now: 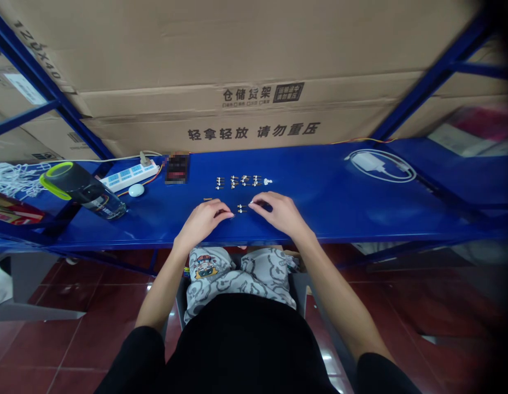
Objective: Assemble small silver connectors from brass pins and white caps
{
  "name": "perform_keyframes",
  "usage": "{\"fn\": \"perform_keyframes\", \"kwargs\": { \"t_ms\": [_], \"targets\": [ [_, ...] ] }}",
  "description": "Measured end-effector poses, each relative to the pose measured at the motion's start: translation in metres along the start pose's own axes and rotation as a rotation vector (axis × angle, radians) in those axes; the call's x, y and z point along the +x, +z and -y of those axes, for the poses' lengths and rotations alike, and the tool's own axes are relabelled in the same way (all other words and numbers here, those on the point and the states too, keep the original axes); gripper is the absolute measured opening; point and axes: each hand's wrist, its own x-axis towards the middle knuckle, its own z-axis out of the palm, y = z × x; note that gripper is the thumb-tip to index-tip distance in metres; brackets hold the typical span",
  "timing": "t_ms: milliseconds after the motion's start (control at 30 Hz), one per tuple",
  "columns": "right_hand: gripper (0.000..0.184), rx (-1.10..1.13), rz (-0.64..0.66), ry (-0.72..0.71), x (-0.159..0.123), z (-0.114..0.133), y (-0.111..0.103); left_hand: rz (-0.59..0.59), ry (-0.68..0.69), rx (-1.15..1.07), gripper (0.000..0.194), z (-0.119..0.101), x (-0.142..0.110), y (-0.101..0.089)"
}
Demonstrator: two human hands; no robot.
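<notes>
My left hand is over the blue shelf, thumb and fingertips pinched together; whatever they hold, if anything, is too small to make out. Opposite it, my right hand pinches a small white part at the fingertips. Between the hands lie two small white pieces with brass-coloured pins. Farther back, more pinned pieces lie in short rows, with a small cluster of white parts at their right end. A thin brownish strip lies just behind my left hand.
To the left are a dark bottle with a green loop, a white power strip, a pale round object and a blurred dark box. A coiled white cable lies right. Cardboard stands behind, between blue posts.
</notes>
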Motion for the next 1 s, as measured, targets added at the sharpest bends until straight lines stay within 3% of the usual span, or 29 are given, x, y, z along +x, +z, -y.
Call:
{"fn": "perform_keyframes", "kwargs": {
  "t_ms": [233,367,767,1000],
  "targets": [
    [0.025,0.122,0.010,-0.051,-0.002,0.004,0.003,-0.194,0.005,-0.231,0.020,-0.004,0.008,0.016],
    [0.024,0.155,0.000,-0.071,-0.002,0.006,0.005,-0.248,-0.002,-0.339,0.018,-0.009,0.009,0.024],
    [0.027,0.120,-0.007,-0.069,-0.001,0.008,0.003,-0.262,-0.034,-0.364,0.020,-0.012,0.008,0.027],
    [0.025,0.236,-0.016,-0.075,-0.002,0.012,0.005,-0.270,0.009,-0.346,0.016,-0.013,0.008,0.026]
  ]
}}
